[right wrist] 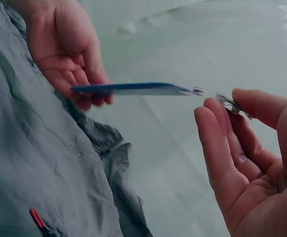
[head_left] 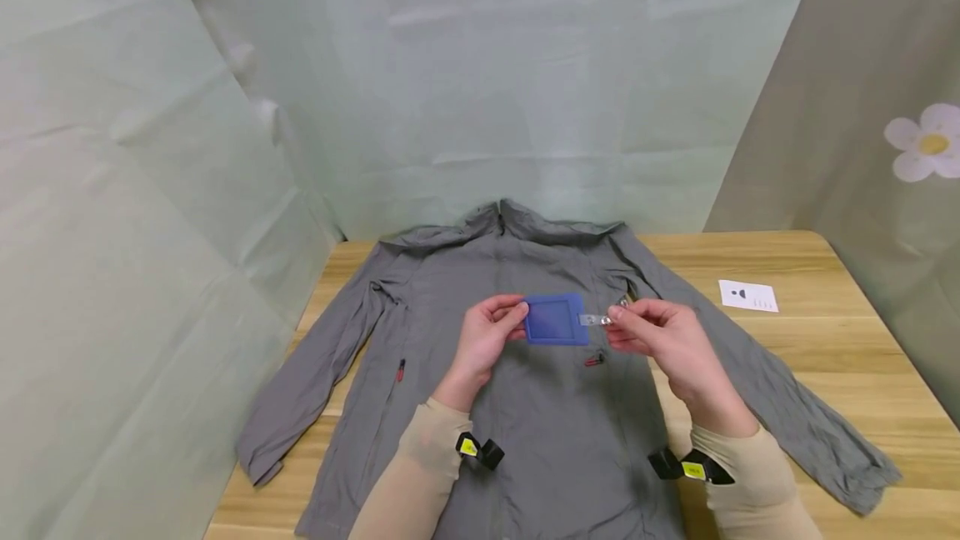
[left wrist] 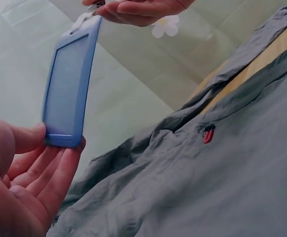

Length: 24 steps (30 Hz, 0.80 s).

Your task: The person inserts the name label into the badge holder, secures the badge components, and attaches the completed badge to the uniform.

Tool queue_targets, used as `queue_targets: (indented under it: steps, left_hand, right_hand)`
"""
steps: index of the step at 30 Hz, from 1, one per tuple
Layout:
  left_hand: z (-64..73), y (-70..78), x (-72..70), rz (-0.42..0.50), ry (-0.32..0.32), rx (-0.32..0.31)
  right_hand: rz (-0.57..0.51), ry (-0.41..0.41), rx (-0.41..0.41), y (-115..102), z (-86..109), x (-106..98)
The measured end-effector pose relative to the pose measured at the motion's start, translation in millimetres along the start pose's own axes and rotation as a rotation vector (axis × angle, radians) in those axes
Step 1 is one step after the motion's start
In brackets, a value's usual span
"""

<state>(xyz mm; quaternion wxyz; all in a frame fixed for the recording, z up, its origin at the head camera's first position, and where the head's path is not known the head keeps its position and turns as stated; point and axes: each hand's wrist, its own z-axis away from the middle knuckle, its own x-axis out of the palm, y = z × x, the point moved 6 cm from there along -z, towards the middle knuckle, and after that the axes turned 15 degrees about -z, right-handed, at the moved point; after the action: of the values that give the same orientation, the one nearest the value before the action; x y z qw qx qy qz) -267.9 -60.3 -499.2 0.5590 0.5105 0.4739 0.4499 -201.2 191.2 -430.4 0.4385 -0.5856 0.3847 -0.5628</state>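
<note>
A blue badge holder (head_left: 553, 320) with a clear window is held up above a grey jacket (head_left: 495, 440). My left hand (head_left: 483, 340) pinches its lower end between thumb and fingers; the left wrist view shows the same grip on the holder (left wrist: 67, 89). From the holder's other end runs a clear strap (head_left: 592, 320) to a metal clip (right wrist: 230, 103). That clip is pinched between the thumb and fingers of my right hand (head_left: 675, 348). The jacket lies spread out front up, sleeves to both sides, with red zipper pulls (head_left: 595, 360) on its front.
A white card (head_left: 748, 296) with a printed figure lies on the wooden table (head_left: 832, 357), right of the jacket. Pale cloth (head_left: 525, 90) hangs behind the table and on the left, and a brownish one with a flower print (head_left: 930, 142) hangs on the right.
</note>
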Motion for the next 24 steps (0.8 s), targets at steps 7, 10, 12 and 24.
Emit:
queue_targets:
  steps: [7, 10, 12, 24]
  left_hand:
    - [-1.3, 4.4, -1.7, 0.029, 0.004, 0.016]
    - [-1.8, 3.9, -4.9, 0.038, 0.006, 0.022]
    - [-1.5, 3.7, -6.3, 0.033, 0.009, 0.023]
    - [23.3, 55.2, 5.5, -0.282, 0.102, 0.311]
  right_hand:
    - [-0.094, -0.024, 0.036, 5, -2.7, 4]
    - [-0.122, -0.036, 0.052, 7, -3.6, 4]
    - [-0.134, -0.038, 0.06, 8, -3.9, 4]
    - [-0.223, -0.007, 0.079, 21, -7.2, 7]
